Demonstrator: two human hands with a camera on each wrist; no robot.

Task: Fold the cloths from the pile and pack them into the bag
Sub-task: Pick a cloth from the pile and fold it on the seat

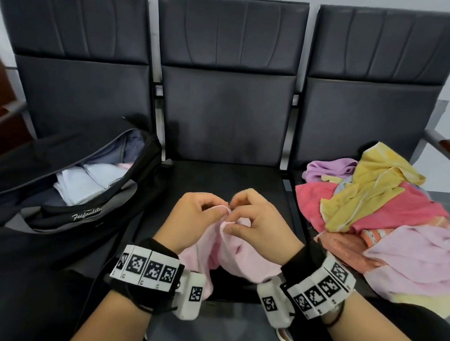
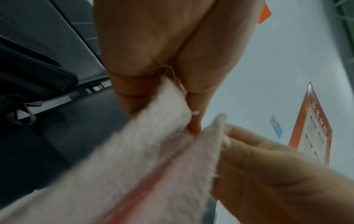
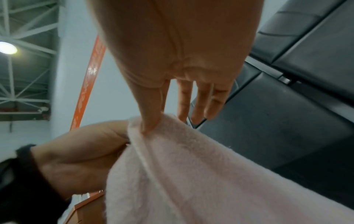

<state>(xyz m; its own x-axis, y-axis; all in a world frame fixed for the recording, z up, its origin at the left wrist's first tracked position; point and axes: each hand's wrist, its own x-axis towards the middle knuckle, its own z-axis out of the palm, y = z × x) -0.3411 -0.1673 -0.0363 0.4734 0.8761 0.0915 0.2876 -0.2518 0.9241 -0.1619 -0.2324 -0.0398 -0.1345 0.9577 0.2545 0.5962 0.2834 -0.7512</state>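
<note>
Two hands meet over the middle seat (image 1: 225, 181) of a row of three dark seats. The left hand (image 1: 191, 218) and the right hand (image 1: 255, 220) are close together, almost touching. Each one pinches the top edge of a pale pink cloth (image 1: 239, 254) between thumb and fingers, so each grip is closed on the cloth. In the right wrist view, the right thumb presses into the edge of the pink cloth (image 3: 191, 174) while the other fingers (image 3: 199, 103) point down, loose and apart. In the left wrist view, the left hand (image 2: 162, 60) nips a corner of the cloth (image 2: 134, 166), and the right hand (image 2: 268, 174) holds the edge just beside it. The cloth hangs down from the hands toward the near edge of the seat. On the right seat lies the pile of cloths (image 1: 380, 221), with yellow, red, purple, orange and pink ones all mixed up. On the left seat sits a black bag (image 1: 65, 186), open at the top. Inside it are folded white cloths (image 1: 84, 182). Both wrists wear black bands with black and white square marks.
</note>
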